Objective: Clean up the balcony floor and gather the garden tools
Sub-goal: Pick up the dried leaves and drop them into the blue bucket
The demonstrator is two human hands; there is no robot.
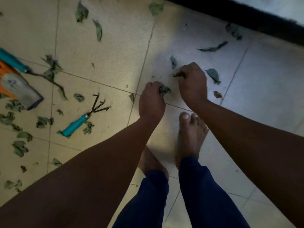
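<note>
Leaves (81, 12), dry and curled, litter pale floor tiles (105, 60); hand rake (85, 117) lies at nine o'clock. Left hand (152, 102) grips crumpled leaves (165, 90); right hand (192, 83) pinches a leaf scrap (176, 75)

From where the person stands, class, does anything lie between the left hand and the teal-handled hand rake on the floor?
Nothing solid: between the left hand and the hand rake there is only floor tile with one small dry leaf. The hand already holds leaves.

Bare feet (189, 137) on tiles — navy trouser legs (205, 195); dark ledge (246, 15) top right.
</note>
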